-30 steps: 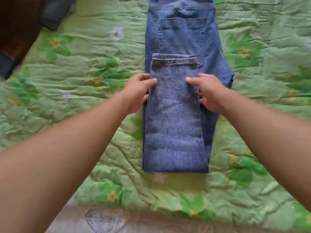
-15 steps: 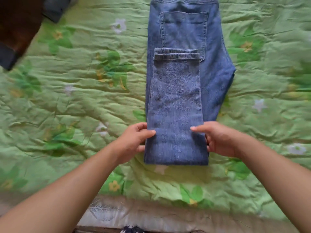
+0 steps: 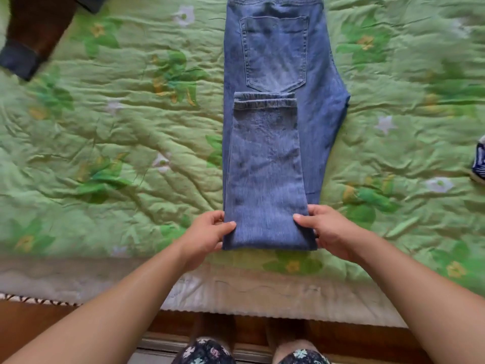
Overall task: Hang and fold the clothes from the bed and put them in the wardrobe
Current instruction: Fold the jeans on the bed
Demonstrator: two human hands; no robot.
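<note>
— What's the fabric?
— Faded blue denim jeans (image 3: 273,143), legs doubled, flat on the quilted green floral bed (image 3: 126,143), frame centre.
— Hands?
— I see left hand (image 3: 207,237) and right hand (image 3: 328,232) pinching the fold's lower corners.

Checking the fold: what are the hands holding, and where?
The jeans, at their near folded end: left hand on the left edge, right hand on the right.

Both bare arms are stretched out forward, angling in toward each other. Left hand (image 3: 207,237) pinches the near folded end of the jeans (image 3: 265,179), thumb on top, and right hand (image 3: 333,235) does the same on the opposite side.
</note>
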